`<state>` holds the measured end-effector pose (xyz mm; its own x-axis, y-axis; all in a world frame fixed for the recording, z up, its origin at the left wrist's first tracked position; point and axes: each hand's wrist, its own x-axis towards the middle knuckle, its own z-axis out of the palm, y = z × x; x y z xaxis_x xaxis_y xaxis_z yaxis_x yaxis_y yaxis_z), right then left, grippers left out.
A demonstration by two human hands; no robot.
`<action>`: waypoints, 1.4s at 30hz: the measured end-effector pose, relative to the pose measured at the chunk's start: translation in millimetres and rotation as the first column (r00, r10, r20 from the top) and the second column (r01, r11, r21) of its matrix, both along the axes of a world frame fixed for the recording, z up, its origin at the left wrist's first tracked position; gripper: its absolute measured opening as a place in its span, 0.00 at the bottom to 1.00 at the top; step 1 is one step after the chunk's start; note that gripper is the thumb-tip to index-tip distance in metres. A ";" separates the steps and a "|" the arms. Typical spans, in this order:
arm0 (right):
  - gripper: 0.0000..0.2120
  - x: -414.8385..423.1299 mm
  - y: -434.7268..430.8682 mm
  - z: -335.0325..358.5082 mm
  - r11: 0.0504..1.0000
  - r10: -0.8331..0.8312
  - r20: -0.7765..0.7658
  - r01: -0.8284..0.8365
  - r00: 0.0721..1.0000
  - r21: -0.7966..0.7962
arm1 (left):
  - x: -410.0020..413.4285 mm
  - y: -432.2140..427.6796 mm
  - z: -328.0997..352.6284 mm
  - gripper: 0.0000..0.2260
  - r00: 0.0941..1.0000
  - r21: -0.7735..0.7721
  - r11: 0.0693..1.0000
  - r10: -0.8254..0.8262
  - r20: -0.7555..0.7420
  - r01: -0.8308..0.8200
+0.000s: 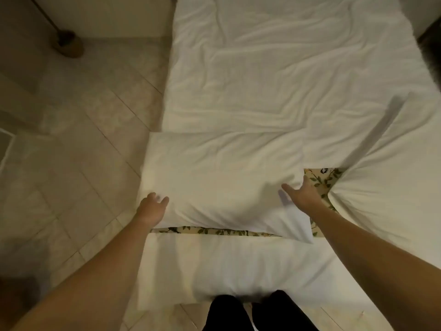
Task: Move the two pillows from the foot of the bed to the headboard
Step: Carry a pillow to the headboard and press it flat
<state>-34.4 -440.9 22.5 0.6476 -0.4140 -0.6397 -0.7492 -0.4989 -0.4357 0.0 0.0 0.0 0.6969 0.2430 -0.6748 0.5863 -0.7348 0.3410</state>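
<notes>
A white pillow (219, 187) lies across the foot of the bed, its left end reaching past the mattress edge. My left hand (152, 206) rests on its near left corner with the fingers curled against the fabric. My right hand (303, 194) is at its right end, fingers spread and touching the edge; no firm grip shows. A second white pillow (391, 182) lies tilted at the right, partly out of frame. The headboard is not in view.
A wrinkled white sheet (286, 80) covers the bed beyond the pillows. A floral mattress (321, 179) shows between them. A folded white cover (226, 266) hangs at the near edge above my dark trousers (260, 314). Tiled floor (71, 151) and a brown stand base (69, 46) lie left.
</notes>
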 end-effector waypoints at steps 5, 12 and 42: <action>0.48 30.3 -6.8 -39.9 0.988 -0.152 -0.017 0.153 0.988 0.015 | 37.8 11.3 -36.0 0.28 0.991 0.140 0.985 0.092 0.101 -0.106; 0.52 38.1 -22.0 -104.6 0.913 -0.390 -0.018 0.389 0.921 0.124 | 68.2 37.6 -87.5 0.39 0.920 -0.070 0.929 0.369 0.134 -0.363; 0.25 -21.9 -12.3 -40.8 0.951 -0.036 0.200 0.095 0.979 -0.295 | -52.8 -18.4 -8.0 0.23 0.831 0.045 0.893 0.397 0.390 -0.448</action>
<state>-56.3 -453.2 -18.3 0.7100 -0.6135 -0.3457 -0.7024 -0.5818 -0.4101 -52.8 -18.4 -8.0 0.6932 0.6367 -0.3377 0.7035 -0.4959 0.5091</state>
